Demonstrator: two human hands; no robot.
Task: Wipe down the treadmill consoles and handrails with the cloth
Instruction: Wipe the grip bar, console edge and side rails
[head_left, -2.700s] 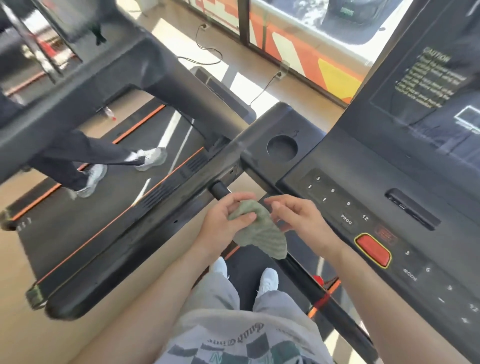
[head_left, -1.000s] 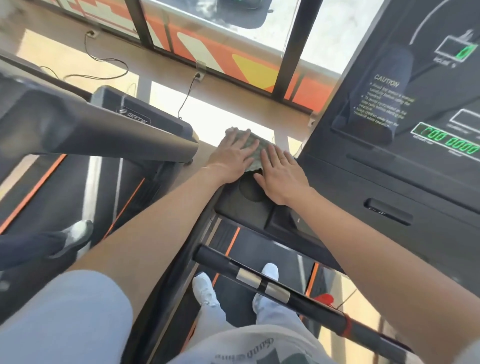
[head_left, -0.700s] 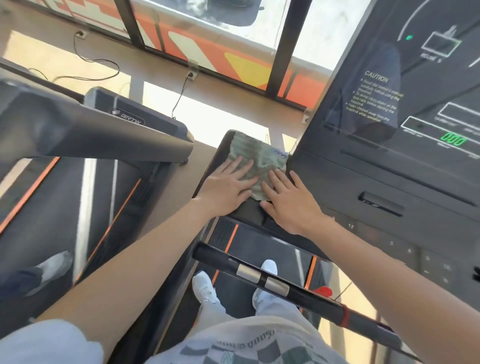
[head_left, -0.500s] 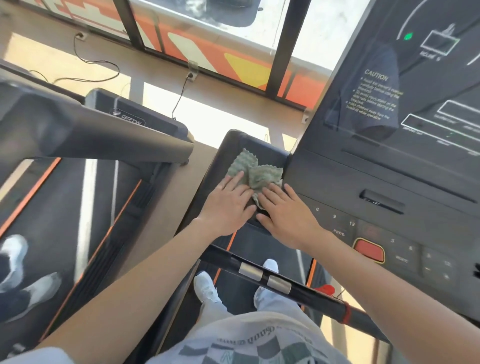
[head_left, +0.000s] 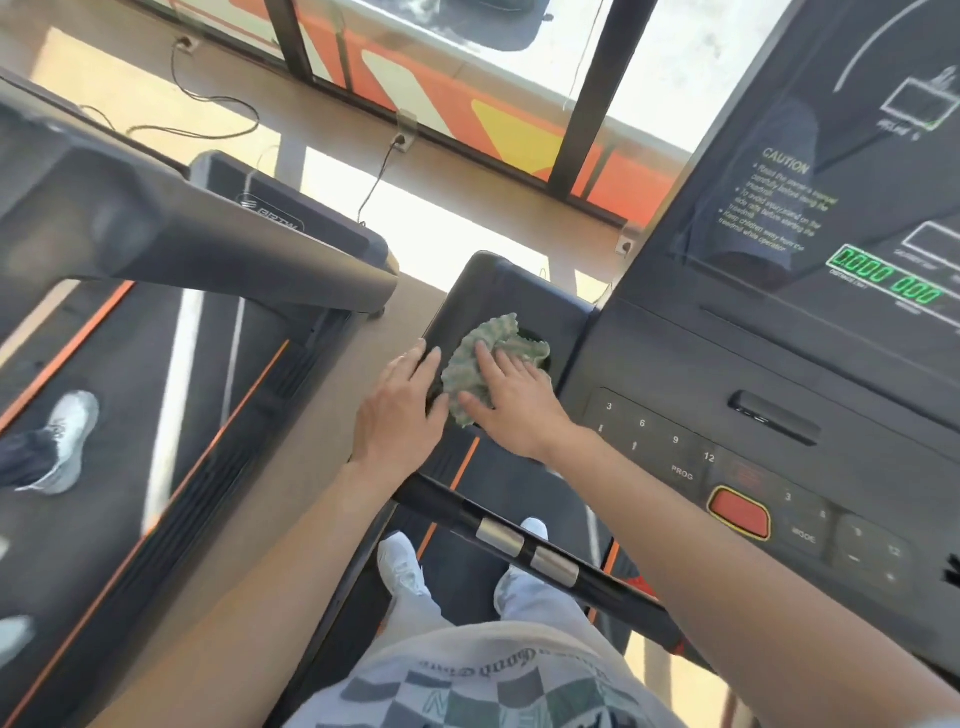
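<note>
Cloth (head_left: 493, 332), centre: green woven fabric, crumpled, ribbed texture.
Console tray (head_left: 498, 288), beneath it: black plastic, matt, smooth.
Display panel (head_left: 841, 218), upper right: dark, glossy, reflective.
Keypad panel (head_left: 670, 410), right: grey plastic, matt.
Stop button (head_left: 740, 512): red plastic, slight sheen.
Handrail bar (head_left: 441, 506), lower centre: black, satin, bearing two brushed silvery metal plates (head_left: 500, 538).
Floor (head_left: 156, 78), upper left: wood-look, smooth.

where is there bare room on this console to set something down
Free: the far end of the side tray, between the cloth and its rounded edge; the plain strip between number keys and screen. Crowded: the tray's near half, under left hand and right hand.
</note>
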